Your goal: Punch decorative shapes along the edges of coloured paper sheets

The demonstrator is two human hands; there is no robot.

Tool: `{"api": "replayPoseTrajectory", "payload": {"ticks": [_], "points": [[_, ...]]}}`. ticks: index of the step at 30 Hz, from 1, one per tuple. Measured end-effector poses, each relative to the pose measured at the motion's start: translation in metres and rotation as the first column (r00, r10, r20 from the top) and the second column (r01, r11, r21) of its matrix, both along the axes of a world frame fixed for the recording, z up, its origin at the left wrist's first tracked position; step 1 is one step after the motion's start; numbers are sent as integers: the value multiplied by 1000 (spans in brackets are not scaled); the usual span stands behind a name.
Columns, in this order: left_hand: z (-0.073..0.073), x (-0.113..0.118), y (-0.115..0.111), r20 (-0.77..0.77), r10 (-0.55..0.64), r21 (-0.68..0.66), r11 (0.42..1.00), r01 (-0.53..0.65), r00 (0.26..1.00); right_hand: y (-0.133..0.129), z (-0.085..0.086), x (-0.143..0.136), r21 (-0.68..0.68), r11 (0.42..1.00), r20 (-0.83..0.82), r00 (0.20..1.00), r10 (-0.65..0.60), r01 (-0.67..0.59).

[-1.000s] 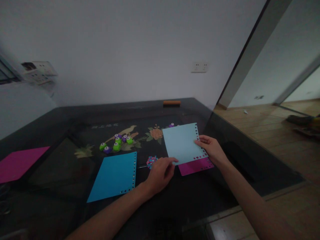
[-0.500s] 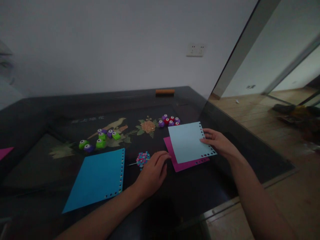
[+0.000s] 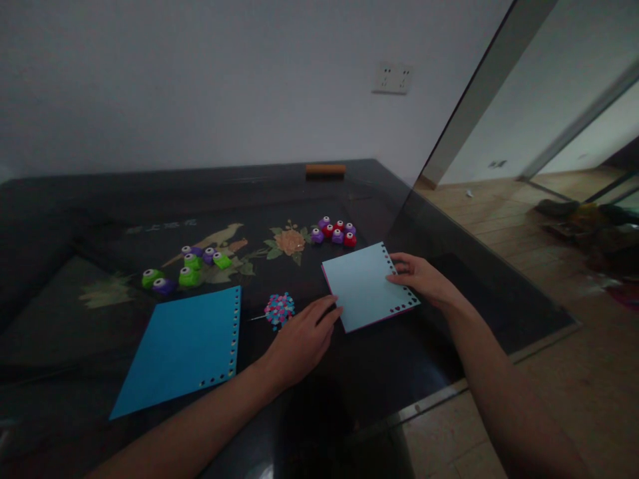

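Note:
A light blue sheet (image 3: 364, 287) with punched holes along its right and lower right edges lies over a pink sheet, of which only a thin rim shows. My right hand (image 3: 417, 278) pinches the light blue sheet's right edge. At the left edge, my left hand (image 3: 304, 336) has thumb and fingers closed on the sheets' border. Just left of that hand is a pile of pink, blue and white bits (image 3: 279, 310). Farther left lies a bright blue sheet (image 3: 184, 349) with holes down its right side.
Green and purple eye-topped punches (image 3: 190, 276) stand at the left of the dark table (image 3: 399, 372). Red and purple ones (image 3: 338, 235) stand behind the light blue sheet. An orange-brown roll (image 3: 325, 170) lies near the wall, below a socket (image 3: 393, 78).
The light blue sheet has come down over the pink one, nearly covering it, with edges close together. My left hand has taken hold of the left edge. The view has shifted slightly.

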State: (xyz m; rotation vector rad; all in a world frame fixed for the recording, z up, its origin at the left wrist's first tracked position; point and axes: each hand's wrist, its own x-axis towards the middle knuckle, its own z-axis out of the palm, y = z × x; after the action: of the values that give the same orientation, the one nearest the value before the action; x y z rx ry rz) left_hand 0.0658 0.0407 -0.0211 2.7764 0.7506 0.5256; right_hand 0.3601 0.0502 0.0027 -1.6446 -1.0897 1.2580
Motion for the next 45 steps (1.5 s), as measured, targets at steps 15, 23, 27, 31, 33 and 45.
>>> {"api": "replayPoseTrajectory", "payload": {"ticks": [15, 23, 27, 31, 33, 45], "points": [[-3, 1, 3, -49, -70, 54, 996, 72, 996, 2, -4, 2, -1, 1000, 51, 999, -1, 1], [-2, 0, 2, -40, -68, 56, 996, 70, 997, 1, -1, 0, 38, 999, 124, 992, 2, -7], [-3, 1, 1, -35, -62, 50, 997, 64, 997, 2, -5, 7, 156, 986, 231, 968, -100, 64], [-1, 0, 3, -29, -53, 16, 998, 54, 998, 4, -9, 12, 242, 963, 309, 931, -195, 121], [1, -1, 2, -1, -53, 5, 999, 53, 999, 5, -10, 13, 251, 960, 338, 918, -206, 123], [13, 0, -30, 20, -11, -180, 983, 15, 1000, 3, -9, 8, 229, 971, 309, 940, -142, 71]]}}
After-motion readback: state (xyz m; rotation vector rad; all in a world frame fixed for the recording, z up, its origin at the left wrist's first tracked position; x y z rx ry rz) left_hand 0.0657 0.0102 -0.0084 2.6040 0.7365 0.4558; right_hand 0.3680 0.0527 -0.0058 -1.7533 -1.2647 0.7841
